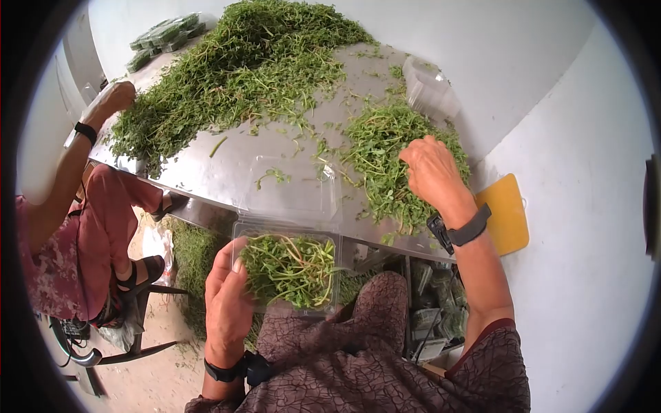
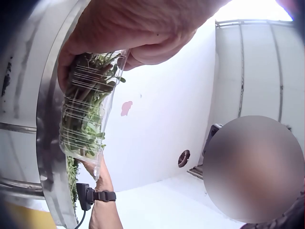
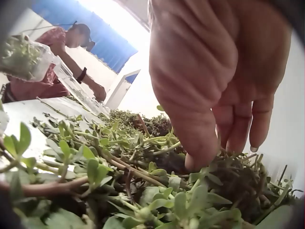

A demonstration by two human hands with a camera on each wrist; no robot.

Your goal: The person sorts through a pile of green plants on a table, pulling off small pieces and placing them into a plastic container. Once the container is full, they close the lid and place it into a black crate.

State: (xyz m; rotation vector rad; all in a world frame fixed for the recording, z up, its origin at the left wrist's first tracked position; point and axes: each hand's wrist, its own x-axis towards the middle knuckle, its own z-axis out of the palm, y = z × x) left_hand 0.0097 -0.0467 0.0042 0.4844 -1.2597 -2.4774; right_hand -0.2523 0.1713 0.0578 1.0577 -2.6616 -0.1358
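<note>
My left hand (image 1: 231, 292) grips the left side of a clear plastic clamshell box (image 1: 336, 275), thumb over its rim. Stemmy leafy greens (image 1: 292, 268) with small oval leaves fill its base, and the hinged lid (image 1: 286, 186) lies back over the metal table's edge. In the left wrist view the box (image 2: 86, 119) is seen from its ribbed side, with the hand (image 2: 128, 33) around one end. Over a smaller heap of greens (image 1: 382, 165) on the right is my right hand (image 1: 437, 172). In the right wrist view its thumb (image 3: 195, 148) and loosely bent fingers reach down into the leaves.
A large mound of greens (image 1: 268, 62) covers the back of the metal table (image 1: 231, 162). Empty clear boxes (image 1: 430, 89) stand at the right, filled packs (image 1: 165, 38) at the back left. A yellow board (image 1: 506, 213) is by the wall. Another person (image 1: 76, 241) sits left.
</note>
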